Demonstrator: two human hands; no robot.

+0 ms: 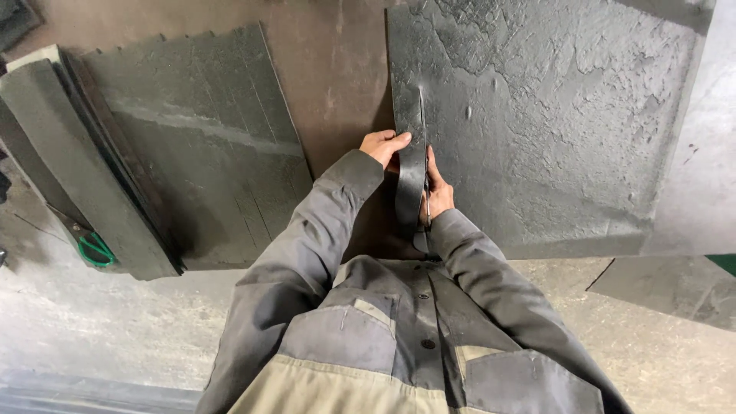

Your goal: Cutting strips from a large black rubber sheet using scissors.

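Grey work jacket (399,337) right under the lens, big rough dark rubber sheet (552,115) spread across the brown table (330,69), a cut strip (412,172) peeling off its left edge, left hand (386,146) gripping that strip, right hand (438,190) clenched beside it.

Soft, even daylight fills the scene, moderately bright, with no hard glare. The large dark grey rough rubber sheet (552,123) at 1 o'clock catches a dull sheen across its crusted surface, so light seems to come from above and the right. A soft shadow pools under the stacked dark green slabs (92,176) at 9 o'clock. Focus holds sharp in the centre; the grey work jacket (368,337) at 6 o'clock looms wide, stretched by lens distortion, and corners bend slightly.
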